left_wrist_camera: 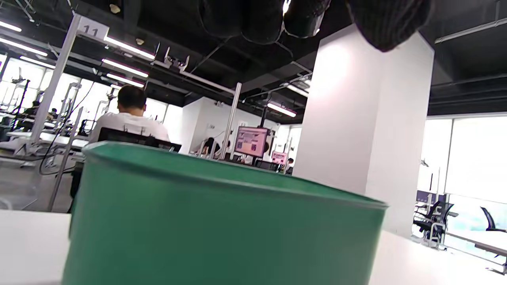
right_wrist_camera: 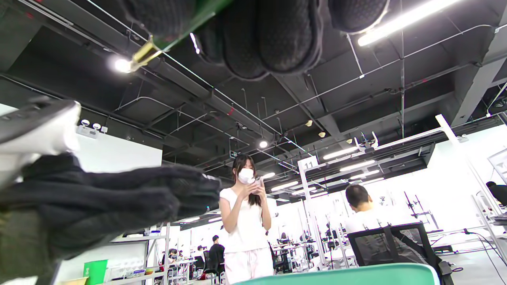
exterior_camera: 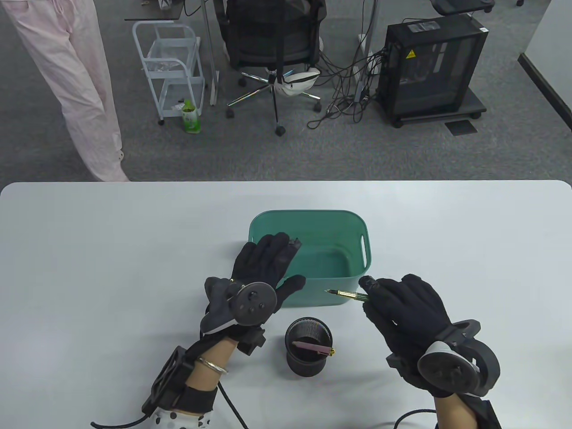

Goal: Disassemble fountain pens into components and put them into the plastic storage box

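A green plastic storage box (exterior_camera: 357, 232) stands mid-table. My left hand (exterior_camera: 272, 261) hovers over its near-left corner with the fingers stretched out flat. A small grey shape at their tips is too unclear to name. In the left wrist view the box wall (left_wrist_camera: 222, 229) fills the lower frame and the fingers (left_wrist_camera: 261, 19) hang above it. My right hand (exterior_camera: 380, 297) pinches a green fountain pen (exterior_camera: 348, 294) just right of the box's near edge, its uncapped gold nib pointing left. The right wrist view shows the pen (right_wrist_camera: 158, 41) under the fingers (right_wrist_camera: 273, 39), with the box rim (right_wrist_camera: 348, 275) below.
A black mesh pen cup (exterior_camera: 309, 353) stands in front of the box between my hands and holds a pink pen (exterior_camera: 315, 346). Beyond the table's far edge are a person in pink trousers (exterior_camera: 80, 98), a white trolley (exterior_camera: 172, 67), an office chair (exterior_camera: 272, 44) and a computer case (exterior_camera: 431, 67).
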`<state>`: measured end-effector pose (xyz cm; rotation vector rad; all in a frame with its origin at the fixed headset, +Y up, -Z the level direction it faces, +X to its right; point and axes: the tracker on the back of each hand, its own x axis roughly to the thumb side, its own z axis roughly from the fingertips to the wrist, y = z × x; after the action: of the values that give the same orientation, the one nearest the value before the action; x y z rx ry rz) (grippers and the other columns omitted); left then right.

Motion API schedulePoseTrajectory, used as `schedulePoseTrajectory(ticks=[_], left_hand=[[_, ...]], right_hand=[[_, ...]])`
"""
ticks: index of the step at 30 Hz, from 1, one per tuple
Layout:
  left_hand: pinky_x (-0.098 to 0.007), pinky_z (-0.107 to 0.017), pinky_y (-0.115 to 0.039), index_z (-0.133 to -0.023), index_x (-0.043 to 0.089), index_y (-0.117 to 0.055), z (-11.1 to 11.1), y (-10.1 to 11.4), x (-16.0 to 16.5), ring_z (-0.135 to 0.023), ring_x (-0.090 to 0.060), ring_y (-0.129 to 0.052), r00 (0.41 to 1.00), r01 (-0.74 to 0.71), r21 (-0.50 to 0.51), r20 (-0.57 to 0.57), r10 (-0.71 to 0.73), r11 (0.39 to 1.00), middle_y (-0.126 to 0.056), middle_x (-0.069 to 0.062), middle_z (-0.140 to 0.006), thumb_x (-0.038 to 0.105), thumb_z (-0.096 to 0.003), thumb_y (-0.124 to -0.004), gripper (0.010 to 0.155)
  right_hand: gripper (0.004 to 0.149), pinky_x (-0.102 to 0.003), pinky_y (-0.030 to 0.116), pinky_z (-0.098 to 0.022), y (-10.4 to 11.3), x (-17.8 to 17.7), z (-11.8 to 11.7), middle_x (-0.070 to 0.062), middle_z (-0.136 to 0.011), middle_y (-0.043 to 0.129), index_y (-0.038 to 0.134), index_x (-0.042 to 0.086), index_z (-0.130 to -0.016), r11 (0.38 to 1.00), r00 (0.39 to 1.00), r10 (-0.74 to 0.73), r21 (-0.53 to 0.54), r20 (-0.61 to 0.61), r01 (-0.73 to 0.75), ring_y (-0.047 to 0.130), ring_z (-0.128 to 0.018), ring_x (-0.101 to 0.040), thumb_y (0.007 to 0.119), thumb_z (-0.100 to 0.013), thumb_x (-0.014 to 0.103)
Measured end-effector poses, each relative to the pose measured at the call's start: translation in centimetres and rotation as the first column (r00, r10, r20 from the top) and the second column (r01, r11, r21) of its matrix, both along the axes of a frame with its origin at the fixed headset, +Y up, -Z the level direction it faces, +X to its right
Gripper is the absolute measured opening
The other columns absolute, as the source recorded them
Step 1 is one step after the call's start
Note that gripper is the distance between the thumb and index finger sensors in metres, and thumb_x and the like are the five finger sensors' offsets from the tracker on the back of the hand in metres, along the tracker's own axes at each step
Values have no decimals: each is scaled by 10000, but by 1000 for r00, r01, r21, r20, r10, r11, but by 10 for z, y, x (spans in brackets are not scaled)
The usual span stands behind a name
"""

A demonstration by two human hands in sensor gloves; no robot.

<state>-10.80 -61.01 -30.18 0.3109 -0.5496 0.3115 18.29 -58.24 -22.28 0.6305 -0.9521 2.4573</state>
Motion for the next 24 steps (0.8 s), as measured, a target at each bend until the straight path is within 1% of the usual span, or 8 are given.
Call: schedulePoseTrajectory(ticks=[5,10,14,16,19,22,24], left_hand=[[-594,-880,-380,-1243,166,-552,25,6,-8,-1191,-406,-538,999,-31,85,24,29,996,-566,-153,-1307,559,-654,-668,718],[-596,-880,-377,-1235,166,-571,43,6,-12,-1191,-405,-539,995,-71,125,73,63,990,-570,-154,-1306,560,-654,-667,709],[-596,-880,-382,-1235,171,-573,56,7,-13,-1190,-401,-547,994,-66,174,93,50,983,-581,-150,-1303,562,-654,-665,707],[-599,-879,-394,-1233,178,-578,60,7,-13,-1187,-395,-565,993,-67,197,111,45,978,-600,-145,-1298,564,-651,-665,704],[-605,-876,-400,-1230,181,-584,61,6,-14,-1186,-394,-568,987,-89,196,151,59,977,-607,-141,-1296,564,-650,-664,700],[-610,-876,-396,-1224,181,-594,64,6,-12,-1185,-393,-569,986,-77,209,160,44,975,-605,-143,-1295,564,-650,-664,695],[-616,-876,-396,-1221,186,-598,68,7,-11,-1181,-391,-580,985,-72,236,167,33,969,-618,-134,-1290,564,-647,-666,690]], right_hand=[[449,-491,623,-745,-1,-4,0,38,-881,863,823,295,-967,1000,1000,9,-3,-10,-9,876,-729,-151,696,-574,474],[452,-491,622,-745,-4,-10,0,36,-882,863,823,291,-968,999,999,32,-8,-18,-32,876,-730,-151,695,-575,473],[450,-492,622,-745,-6,-15,0,39,-884,862,824,296,-967,999,998,53,-12,-28,-53,876,-732,-151,696,-574,474],[451,-492,623,-745,-8,-18,-1,38,-883,863,824,294,-967,998,997,63,-16,-33,-64,875,-732,-152,695,-574,475],[452,-493,623,-744,-12,-22,-2,37,-886,862,824,293,-968,996,995,90,-26,-34,-91,876,-733,-153,694,-574,475],[452,-493,622,-745,-14,-26,-3,36,-887,862,822,295,-968,993,993,112,-28,-35,-113,876,-736,-152,693,-574,476],[451,-493,622,-746,-15,-28,-2,37,-889,861,823,298,-967,992,992,121,-30,-43,-122,876,-736,-152,693,-574,476]])
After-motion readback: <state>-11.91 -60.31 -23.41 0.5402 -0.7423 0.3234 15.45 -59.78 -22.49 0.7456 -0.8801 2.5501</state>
